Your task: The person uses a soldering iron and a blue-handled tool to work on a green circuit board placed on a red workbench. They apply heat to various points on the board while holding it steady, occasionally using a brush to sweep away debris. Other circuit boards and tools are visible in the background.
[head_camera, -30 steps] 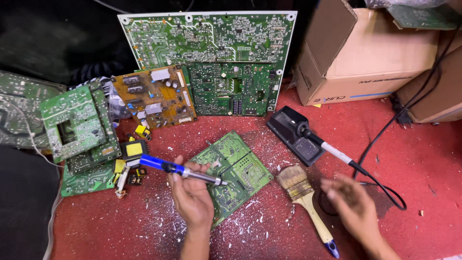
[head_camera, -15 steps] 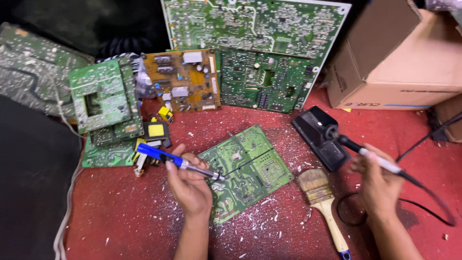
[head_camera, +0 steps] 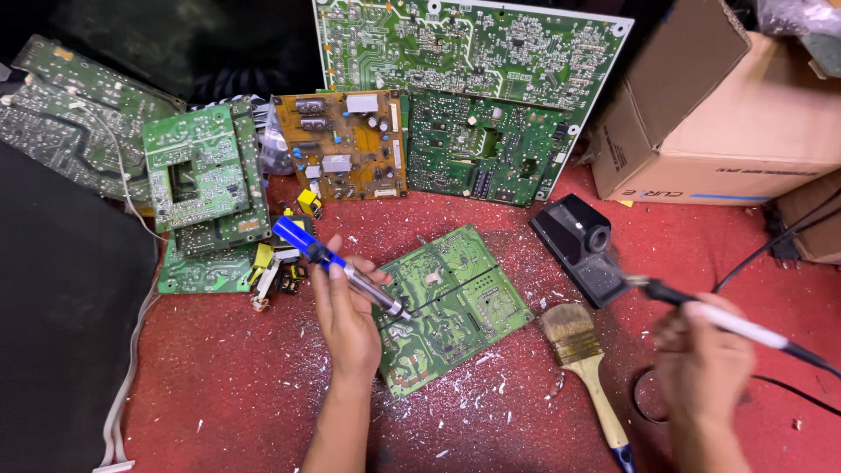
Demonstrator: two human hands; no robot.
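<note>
My left hand (head_camera: pixel 346 320) grips a blue-handled desoldering pump (head_camera: pixel 337 265), its metal tip resting on the left edge of a green circuit board (head_camera: pixel 455 302) lying flat on the red surface. My right hand (head_camera: pixel 701 363) holds a soldering iron (head_camera: pixel 714 317) with a white and black handle; its tip points left, hovering just above the black iron stand (head_camera: pixel 583 247), to the right of the board. A black cable trails from the iron toward the right edge.
A wooden paintbrush (head_camera: pixel 583 363) lies between my hands. Several circuit boards lean at the back, including an orange-brown one (head_camera: pixel 343 144) and a large green one (head_camera: pixel 473 48). A cardboard box (head_camera: pixel 727 114) stands at the right. White debris litters the red surface.
My right hand has lifted the soldering iron off its stand and drawn it right and down. The view shifted left. My left hand keeps the pump on the board.
</note>
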